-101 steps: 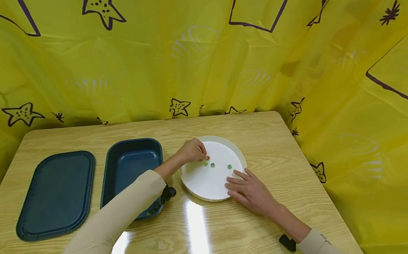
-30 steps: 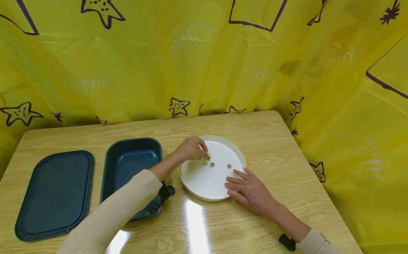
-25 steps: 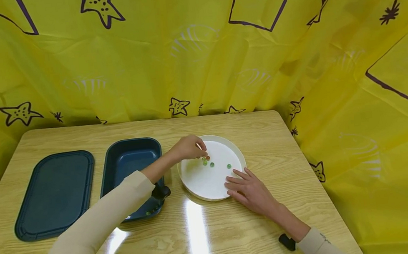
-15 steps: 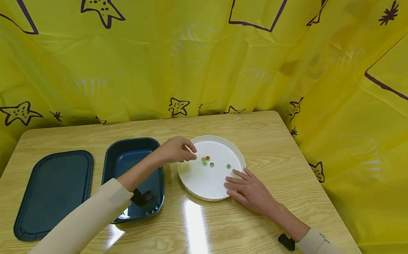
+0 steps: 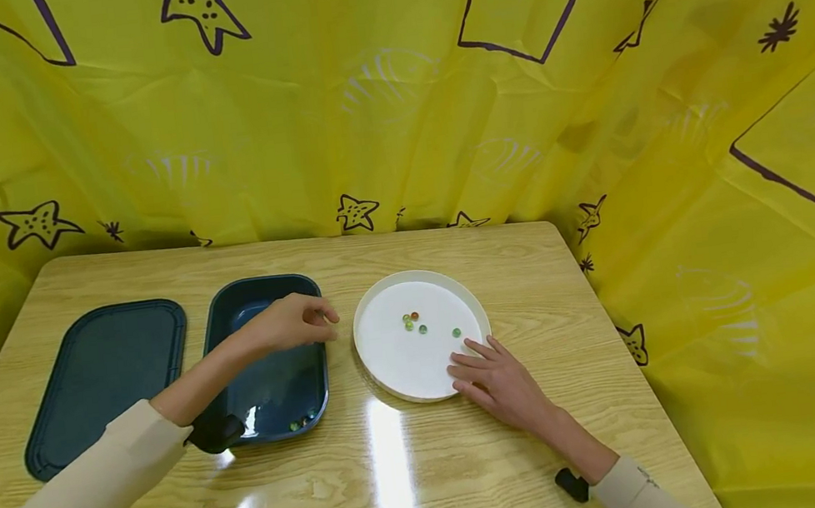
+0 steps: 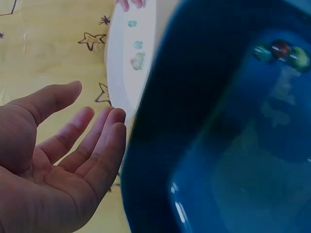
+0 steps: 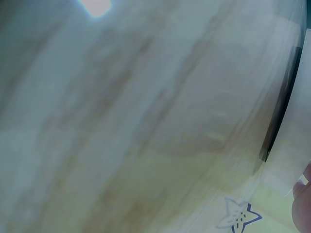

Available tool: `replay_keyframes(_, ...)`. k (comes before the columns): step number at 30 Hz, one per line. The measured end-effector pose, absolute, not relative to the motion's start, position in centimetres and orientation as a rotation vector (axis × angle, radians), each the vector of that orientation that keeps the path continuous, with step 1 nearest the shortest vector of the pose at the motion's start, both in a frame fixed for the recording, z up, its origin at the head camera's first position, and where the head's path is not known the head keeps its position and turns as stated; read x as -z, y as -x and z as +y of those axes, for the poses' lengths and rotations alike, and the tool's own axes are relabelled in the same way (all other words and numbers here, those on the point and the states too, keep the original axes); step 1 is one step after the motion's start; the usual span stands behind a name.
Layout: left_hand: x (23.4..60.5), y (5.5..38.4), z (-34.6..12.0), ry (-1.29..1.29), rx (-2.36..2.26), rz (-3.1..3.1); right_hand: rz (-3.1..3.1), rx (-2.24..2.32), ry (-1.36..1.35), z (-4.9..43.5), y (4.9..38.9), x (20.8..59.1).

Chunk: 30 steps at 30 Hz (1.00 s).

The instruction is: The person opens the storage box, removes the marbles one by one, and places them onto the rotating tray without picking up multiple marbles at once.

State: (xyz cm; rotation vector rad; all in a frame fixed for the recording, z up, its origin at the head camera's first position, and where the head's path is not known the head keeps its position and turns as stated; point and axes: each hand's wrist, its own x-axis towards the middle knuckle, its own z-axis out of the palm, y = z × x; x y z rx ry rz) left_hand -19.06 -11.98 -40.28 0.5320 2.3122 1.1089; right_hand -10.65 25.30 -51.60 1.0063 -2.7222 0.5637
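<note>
My left hand (image 5: 287, 322) hovers over the right side of a dark blue bin (image 5: 290, 385); its fingers are loosely bent, and the left wrist view shows nothing between them. To the right, a round white tray (image 5: 406, 376) holds several glass marbles: an orange marble (image 5: 415, 316) amid green ones, and a lone green marble (image 5: 457, 333) farther right. My right hand (image 5: 501, 382) lies at the tray's front right rim with fingers spread, its fingertips reaching inside. In the bin's front right corner sit a green marble (image 6: 263, 52), a red marble (image 6: 280, 49) and a yellow-green marble (image 6: 299, 59).
A flat dark blue lid (image 5: 108, 380) lies left of the bin. Everything stands on a wooden table (image 5: 532, 290), whose back edge meets a yellow patterned curtain (image 5: 394, 138). The right wrist view shows mostly blurred tabletop, with fingertips at its right edge.
My left hand has drawn away from the orange marble and moved left, off the tray to above the bin. The orange marble stays on the tray. My right hand has kept its place.
</note>
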Motion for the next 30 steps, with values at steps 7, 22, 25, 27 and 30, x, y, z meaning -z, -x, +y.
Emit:
replay_keyframes(7,41.6,17.7,-14.3,-0.493,-1.133,2.301,-2.723,-0.564,-1.004,25.3,10.6,51.6)
replay_keyframes(22,44.5,14.5,-15.7,-0.378,-1.257,2.122,-2.717,-0.553,-1.005,25.2,10.6,51.5)
replay_keyframes(25,45.1,14.2,-15.7,-0.359,-1.282,2.078,-2.722,-0.555,-1.006,25.2,10.6,51.4)
replay_keyframes(27,45.4,14.1,-15.7,-0.361,-1.288,2.055,-2.724,-0.554,-1.006,25.2,10.6,51.4)
replay_keyframes(30,45.7,13.9,-15.8,-0.374,-1.283,2.034,-2.725,-0.548,-1.006,25.2,10.6,51.4)
